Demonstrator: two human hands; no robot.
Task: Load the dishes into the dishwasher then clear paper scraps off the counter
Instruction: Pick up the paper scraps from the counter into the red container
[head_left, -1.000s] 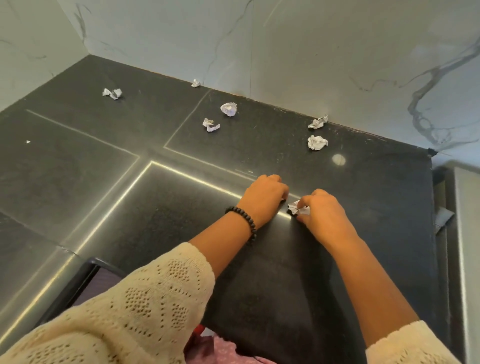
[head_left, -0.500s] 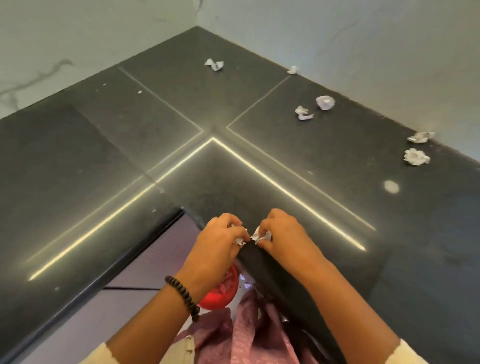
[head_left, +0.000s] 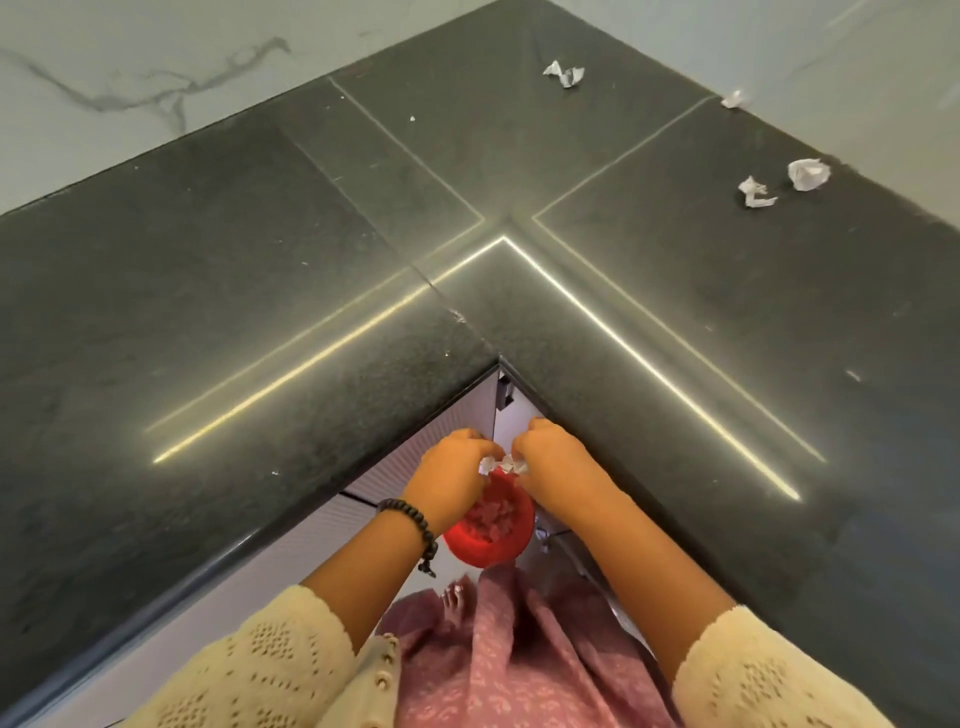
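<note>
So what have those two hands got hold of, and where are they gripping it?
A small crumpled paper scrap, pinched at its opposite ends: left hand on one, right hand on the other, above a red bin.

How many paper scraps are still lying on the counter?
4 scraps: one far back, one at the wall, and two side by side at right. More may lie outside the frame.
</note>
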